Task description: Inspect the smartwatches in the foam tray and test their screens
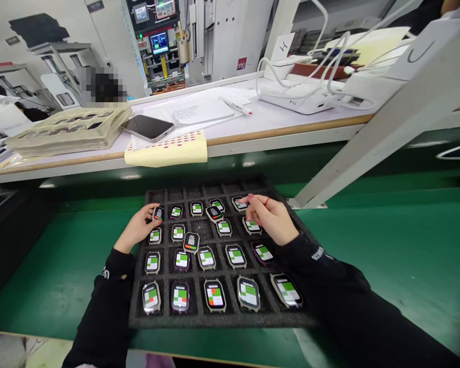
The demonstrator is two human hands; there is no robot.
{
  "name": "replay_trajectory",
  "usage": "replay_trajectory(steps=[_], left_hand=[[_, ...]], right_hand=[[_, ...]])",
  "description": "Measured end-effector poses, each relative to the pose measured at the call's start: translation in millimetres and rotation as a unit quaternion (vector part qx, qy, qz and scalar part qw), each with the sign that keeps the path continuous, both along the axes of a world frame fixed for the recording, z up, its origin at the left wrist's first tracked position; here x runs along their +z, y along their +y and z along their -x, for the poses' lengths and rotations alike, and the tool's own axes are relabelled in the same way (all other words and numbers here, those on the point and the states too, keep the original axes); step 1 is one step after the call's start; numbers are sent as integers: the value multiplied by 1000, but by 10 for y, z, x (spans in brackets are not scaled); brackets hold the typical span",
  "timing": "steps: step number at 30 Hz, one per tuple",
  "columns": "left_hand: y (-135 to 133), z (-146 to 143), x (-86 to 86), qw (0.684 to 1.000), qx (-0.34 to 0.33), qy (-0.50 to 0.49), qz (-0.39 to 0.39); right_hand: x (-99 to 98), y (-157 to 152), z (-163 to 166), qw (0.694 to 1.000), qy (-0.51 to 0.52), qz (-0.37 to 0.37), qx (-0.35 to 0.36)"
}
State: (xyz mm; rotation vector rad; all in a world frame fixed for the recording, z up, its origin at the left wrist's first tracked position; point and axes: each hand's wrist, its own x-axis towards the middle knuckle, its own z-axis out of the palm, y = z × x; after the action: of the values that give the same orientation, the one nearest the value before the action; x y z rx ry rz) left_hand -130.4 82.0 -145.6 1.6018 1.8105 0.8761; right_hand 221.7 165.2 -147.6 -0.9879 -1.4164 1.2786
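A black foam tray [141, 319] divided into compartments holds rows of smartwatch cases without straps, most with lit green-and-white screens. My left hand [138, 227] is closed on a smartwatch [158, 213] with a dark screen at the tray's left edge. Over the right side my right hand [270, 217] reaches with its index finger extended to a watch [238, 204] in the upper row; the other fingers are partly curled, and nothing shows in them. Two dark-screened watches, one tilted [214, 213] and one [191, 243] across a divider, lie on top of the others.
The tray rests on a green work surface [375, 245]. Behind it a raised shelf [230, 134] carries a phone [148, 127], papers [203, 111], a marker [235, 106], a box of parts [67, 130] and white cabled devices [302, 94]. A slanted white post [348, 143] stands at right.
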Motion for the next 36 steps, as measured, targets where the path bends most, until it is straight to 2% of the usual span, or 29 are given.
replay_trajectory(steps=[5, 9, 13, 18, 25, 28, 31, 36], left_hand=[[-28, 58, 2, 997, 36, -70, -8], [-191, 191, 62, 990, 63, -122, -13], [-355, 266, 37, 989, 81, -127, -3], [-396, 276, -53, 989, 90, -115, 5], [-441, 274, 11, 981, 119, -150, 23], [-394, 261, -65, 973, 160, -168, 3], [-293, 256, -216, 963, 195, -188, -3], [-170, 269, -375, 949, 220, -227, -8]], right_hand=[[-13, 7, -3, 1000, -8, -5, 5], [-21, 0, -16, 1000, -7, -6, 6], [-35, -4, -23, 1000, -18, 2, 0], [-43, -13, -21, 1000, -27, 0, 0], [-40, -47, -16, 1000, 3, -22, -19], [-43, -47, -23, 998, 24, -32, -54], [-46, -35, -33, 994, 51, -40, -85], [-26, -15, -34, 988, 102, -38, -109]])
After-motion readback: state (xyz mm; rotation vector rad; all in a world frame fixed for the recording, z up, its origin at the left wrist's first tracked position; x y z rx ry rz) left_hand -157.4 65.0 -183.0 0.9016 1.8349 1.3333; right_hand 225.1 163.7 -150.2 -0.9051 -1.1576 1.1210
